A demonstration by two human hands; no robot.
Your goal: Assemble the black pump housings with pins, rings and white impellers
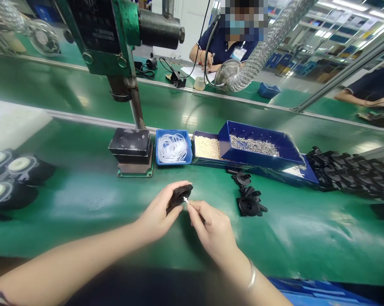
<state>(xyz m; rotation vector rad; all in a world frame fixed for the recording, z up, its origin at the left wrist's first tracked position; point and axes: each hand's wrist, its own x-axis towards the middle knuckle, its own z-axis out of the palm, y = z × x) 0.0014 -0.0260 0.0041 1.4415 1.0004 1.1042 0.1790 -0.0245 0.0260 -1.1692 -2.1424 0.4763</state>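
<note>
My left hand [158, 211] grips a black plastic housing [181, 193], tilted so its round hollow faces my right side. Between the thumb and fingertips of my right hand [212, 227] is a small white pin [185, 199], its tip at the hollow of the housing. How deep the pin sits I cannot tell. To the right on the green bench lie more black plastic parts [249, 206], one with a round opening.
A green press [115, 51] rises at the back left over a black block [130, 144]. Along the back stand a blue tray of white rings [173, 148], a bin of cream pieces [207, 147] and a bin of metal pins [255, 145]. Black parts [354, 172] are piled right. A co-worker [231, 42] sits opposite.
</note>
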